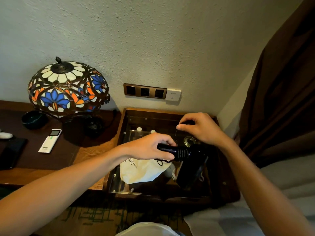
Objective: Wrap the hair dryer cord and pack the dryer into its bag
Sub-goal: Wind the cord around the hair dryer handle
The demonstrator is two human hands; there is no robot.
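A black hair dryer (189,160) hangs over a glass-topped wooden side table (226,188). My left hand (150,147) grips its handle, which points left and has several cord turns wound around it. My right hand (199,128) is above the dryer, fingers pinched on a thin black loop of the cord (177,135). The dryer's barrel points down and toward me. Under the dryer lies a cream cloth bag (143,172) with dark printed lettering and a black drawstring, flat on the glass.
A stained-glass lamp (68,87) stands on the wooden desk (88,155) at left, with a white remote (50,140), a dark bowl (34,119) and a dark phone (12,152). Wall sockets (144,91) sit behind the table. A brown curtain (281,99) hangs right, bedding (272,201) below.
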